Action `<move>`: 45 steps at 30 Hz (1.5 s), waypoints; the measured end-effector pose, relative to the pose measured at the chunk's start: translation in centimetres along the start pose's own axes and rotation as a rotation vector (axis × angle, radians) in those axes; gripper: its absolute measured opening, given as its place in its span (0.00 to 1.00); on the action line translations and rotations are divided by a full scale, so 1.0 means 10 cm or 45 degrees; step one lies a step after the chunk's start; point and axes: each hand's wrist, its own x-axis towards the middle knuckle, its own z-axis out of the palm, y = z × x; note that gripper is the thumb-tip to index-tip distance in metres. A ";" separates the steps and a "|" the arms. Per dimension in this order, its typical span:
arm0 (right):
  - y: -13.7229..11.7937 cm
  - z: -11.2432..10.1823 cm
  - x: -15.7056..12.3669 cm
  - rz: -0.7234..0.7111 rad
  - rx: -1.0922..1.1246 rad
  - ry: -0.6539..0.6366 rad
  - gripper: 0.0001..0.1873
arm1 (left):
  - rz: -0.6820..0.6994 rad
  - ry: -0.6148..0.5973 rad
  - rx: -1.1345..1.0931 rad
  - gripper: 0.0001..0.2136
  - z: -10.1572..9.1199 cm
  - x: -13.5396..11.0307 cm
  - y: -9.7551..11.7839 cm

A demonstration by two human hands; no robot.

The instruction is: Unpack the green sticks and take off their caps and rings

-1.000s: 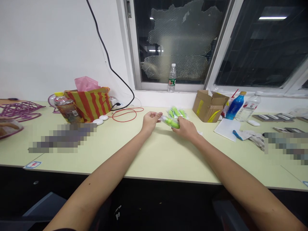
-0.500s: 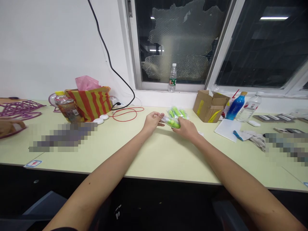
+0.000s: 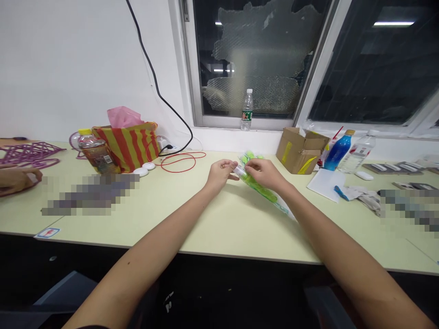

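A long clear plastic packet with bright green contents (image 3: 263, 188) slants over the table, its upper left end between my hands. My left hand (image 3: 220, 175) pinches that clear end with thumb and fingers. On the packet close to the same end, the fingers of my right hand (image 3: 266, 172) are closed. The rest of the packet runs down to the right beneath my right wrist. What exactly the green contents are, I cannot make out. Just behind my right hand lie more green packets (image 3: 247, 156), partly hidden by it.
Toward the back right stand a cardboard box (image 3: 299, 151), a blue bottle (image 3: 339, 150) and a clear bottle (image 3: 360, 153). A striped bag (image 3: 132, 146) and tea bottle (image 3: 96, 153) stand left, near a red cable (image 3: 185, 170). Another person's hand (image 3: 17, 179) is at far left.
My right hand has gone from wrapping the packet's green part to gripping nearer its left end. More of the packet now shows, stretching to the lower right. My left hand has barely moved.
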 end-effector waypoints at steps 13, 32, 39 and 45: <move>-0.11 -0.01 0.24 0.136 -0.103 0.049 0.10 | 0.001 -0.098 0.033 0.20 0.07 -0.05 0.04; -0.13 0.04 0.38 0.144 -0.053 0.196 0.09 | 0.023 -0.191 0.190 0.13 0.06 -0.06 0.07; -0.04 0.09 0.37 0.125 0.018 0.195 0.10 | -0.050 -0.295 0.211 0.13 0.02 -0.07 0.14; -0.05 0.10 0.36 0.116 0.017 0.189 0.10 | -0.137 -0.368 0.241 0.12 -0.01 -0.06 0.16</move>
